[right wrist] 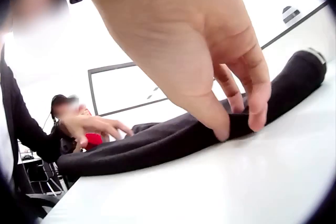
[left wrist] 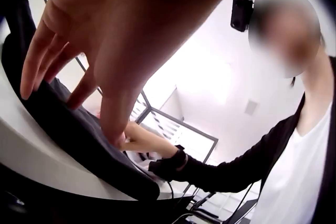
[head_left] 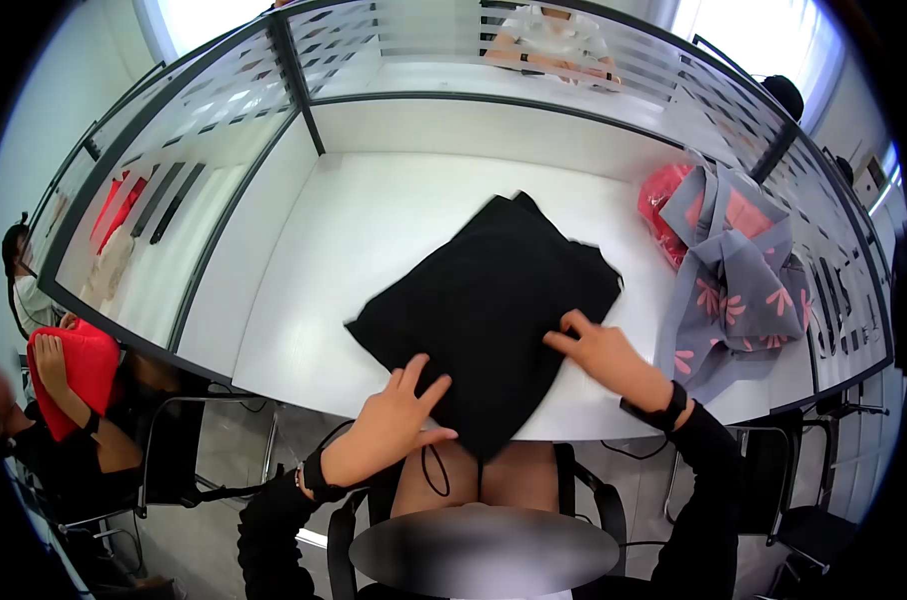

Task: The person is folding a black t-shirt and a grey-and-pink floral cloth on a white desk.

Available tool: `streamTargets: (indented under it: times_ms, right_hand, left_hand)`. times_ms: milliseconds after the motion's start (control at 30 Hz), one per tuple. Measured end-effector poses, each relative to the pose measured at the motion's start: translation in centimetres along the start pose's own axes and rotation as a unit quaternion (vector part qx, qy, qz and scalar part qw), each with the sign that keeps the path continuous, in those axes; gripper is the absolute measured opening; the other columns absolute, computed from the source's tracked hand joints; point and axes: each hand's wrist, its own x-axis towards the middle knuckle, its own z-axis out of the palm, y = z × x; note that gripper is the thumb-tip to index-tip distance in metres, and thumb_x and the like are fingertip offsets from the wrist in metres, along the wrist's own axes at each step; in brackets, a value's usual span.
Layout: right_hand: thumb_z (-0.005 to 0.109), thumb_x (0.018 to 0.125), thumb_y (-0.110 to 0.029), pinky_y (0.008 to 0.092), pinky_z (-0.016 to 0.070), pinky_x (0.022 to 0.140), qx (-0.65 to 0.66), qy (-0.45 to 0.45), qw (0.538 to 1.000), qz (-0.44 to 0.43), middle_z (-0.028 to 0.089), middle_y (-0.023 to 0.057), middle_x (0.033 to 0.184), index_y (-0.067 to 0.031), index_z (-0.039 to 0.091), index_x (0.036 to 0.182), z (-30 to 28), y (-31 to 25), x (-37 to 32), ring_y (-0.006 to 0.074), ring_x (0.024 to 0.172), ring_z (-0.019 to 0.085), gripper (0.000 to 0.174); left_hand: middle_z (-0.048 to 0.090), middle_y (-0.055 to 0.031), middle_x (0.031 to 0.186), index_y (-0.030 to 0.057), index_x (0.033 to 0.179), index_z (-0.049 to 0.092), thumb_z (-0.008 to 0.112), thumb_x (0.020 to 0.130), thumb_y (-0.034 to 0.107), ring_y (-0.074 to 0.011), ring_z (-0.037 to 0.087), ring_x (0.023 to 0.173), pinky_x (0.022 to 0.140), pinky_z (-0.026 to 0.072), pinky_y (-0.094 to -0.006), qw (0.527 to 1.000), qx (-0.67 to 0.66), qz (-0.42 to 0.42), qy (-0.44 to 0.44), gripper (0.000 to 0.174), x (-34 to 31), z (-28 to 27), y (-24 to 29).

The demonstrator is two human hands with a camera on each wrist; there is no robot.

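A folded black cloth [head_left: 484, 310] lies on the white table, one corner reaching past the near edge. The left hand [head_left: 389, 420] is at its lower left side, fingers spread and touching the cloth; the left wrist view shows this hand [left wrist: 100, 50] with fingertips down on the black fabric [left wrist: 79, 134]. At the cloth's right edge is the right hand [head_left: 614, 365]. In the right wrist view the right hand [right wrist: 194, 56] has its thumb and fingertips at the edge of the black fabric [right wrist: 147, 150], pinching it.
On the right of the table [head_left: 294, 300] lie a grey fabric item with pink flowers [head_left: 734, 270] and a red plastic-wrapped thing [head_left: 662, 200]. Partition panels [head_left: 474, 125] border the table. A chair [head_left: 614, 510] stands below; other people sit at neighbouring places.
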Motion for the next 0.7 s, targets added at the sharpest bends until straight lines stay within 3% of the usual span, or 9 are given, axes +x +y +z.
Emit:
streamTargets:
  times_ms: [67,167,200,300,333,433,533,633,700]
  right_hand:
    - [0.060,0.073,-0.006,0.0328,0.0501,0.057,-0.019,0.021,0.999,0.035,0.047,0.0070,0.101,-0.0139,0.056,0.108,-0.7,0.9,-0.6,0.0236,0.071,0.060,0.036]
    - [0.064,0.069,-0.006,0.0349,0.0501,0.064,0.047,-0.022,0.996,0.066,0.047,0.0090,0.105,-0.0080,0.055,0.107,-2.4,1.2,-1.4,0.0244,0.076,0.060,0.039]
    - [0.067,0.070,-0.012,0.0355,0.0490,0.067,0.044,-0.012,0.996,0.071,0.048,0.0085,0.104,-0.0066,0.055,0.105,-1.9,1.4,-1.7,0.0246,0.078,0.058,0.037]
    - [0.070,0.070,-0.017,0.0350,0.0473,0.069,0.063,0.074,0.995,0.023,0.048,0.0087,0.102,-0.0054,0.055,0.102,-2.6,-0.9,-1.9,0.0249,0.080,0.055,0.037]
    - [0.071,0.070,-0.022,0.0345,0.0459,0.070,0.105,0.080,0.991,0.016,0.048,0.0087,0.101,-0.0050,0.054,0.101,-2.6,-2.1,-1.9,0.0250,0.082,0.052,0.039]
    - [0.074,0.066,-0.035,0.0377,0.0426,0.081,0.169,0.009,0.983,-0.074,0.046,0.0186,0.108,-0.0017,0.050,0.116,-2.7,-5.9,-1.9,0.0330,0.095,0.049,0.064]
    - [0.074,0.062,-0.038,0.0471,0.0346,0.094,0.004,-0.097,0.992,-0.080,0.034,0.0320,0.123,0.0001,0.034,0.132,-1.0,-8.7,-2.9,0.0435,0.113,0.038,0.090]
    - [0.068,0.070,-0.024,0.0488,0.0350,0.095,-0.108,-0.003,0.992,-0.059,0.035,0.0328,0.123,-0.0001,0.042,0.126,1.8,-9.7,-4.2,0.0442,0.115,0.038,0.067]
    - [0.060,0.071,-0.014,0.0478,0.0378,0.095,-0.083,0.057,0.994,-0.051,0.040,0.0305,0.122,-0.0021,0.047,0.117,3.1,-9.4,-4.9,0.0428,0.115,0.041,0.049]
  left_hand:
    - [0.038,-0.0202,0.127,0.0058,0.114,0.052,0.074,0.069,0.034,-0.0367,0.047,0.107,0.081,0.0477,-0.0385,0.996,-0.084,0.009,-0.008,0.057,-0.7,0.0,0.5]
    - [0.036,-0.0213,0.130,0.0063,0.118,0.049,0.074,0.070,0.028,-0.0385,0.044,0.112,0.090,0.0410,-0.0421,0.988,-0.005,-0.012,0.151,0.059,-0.7,0.0,-0.6]
    - [0.031,-0.0238,0.132,0.0046,0.122,0.045,0.073,0.071,0.029,-0.0399,0.037,0.117,0.098,0.0319,-0.0459,0.982,0.017,-0.056,0.181,0.063,-0.8,0.1,-1.0]
    - [0.025,-0.0239,0.135,0.0048,0.127,0.040,0.074,0.069,0.029,-0.0408,0.033,0.120,0.097,0.0330,-0.0459,0.965,0.039,-0.122,0.228,0.071,-0.8,1.2,-3.6]
    - [0.019,-0.0231,0.139,0.0104,0.132,0.037,0.077,0.066,0.030,-0.0418,0.028,0.123,0.099,0.0306,-0.0484,0.971,0.038,-0.147,0.187,0.080,-0.9,1.0,-4.1]
    - [0.014,-0.0217,0.143,0.0159,0.133,0.038,0.081,0.060,0.029,-0.0412,0.025,0.127,0.103,0.0272,-0.0467,0.987,-0.106,-0.049,0.112,0.085,-0.5,-0.7,-4.3]
    - [0.016,-0.0187,0.144,0.0173,0.130,0.043,0.082,0.055,0.031,-0.0412,0.027,0.125,0.103,0.0280,-0.0473,0.998,-0.029,0.022,0.057,0.086,-0.3,-0.2,-4.7]
    - [0.030,-0.0165,0.138,0.0154,0.127,0.046,0.082,0.054,0.031,-0.0390,0.035,0.116,0.100,0.0315,-0.0458,0.998,-0.025,0.038,0.030,0.083,-0.5,-0.4,-4.7]
    - [0.038,-0.0151,0.130,0.0149,0.125,0.047,0.081,0.055,0.031,-0.0361,0.040,0.110,0.096,0.0345,-0.0441,0.998,0.025,0.060,0.026,0.080,-0.9,-0.3,-4.1]
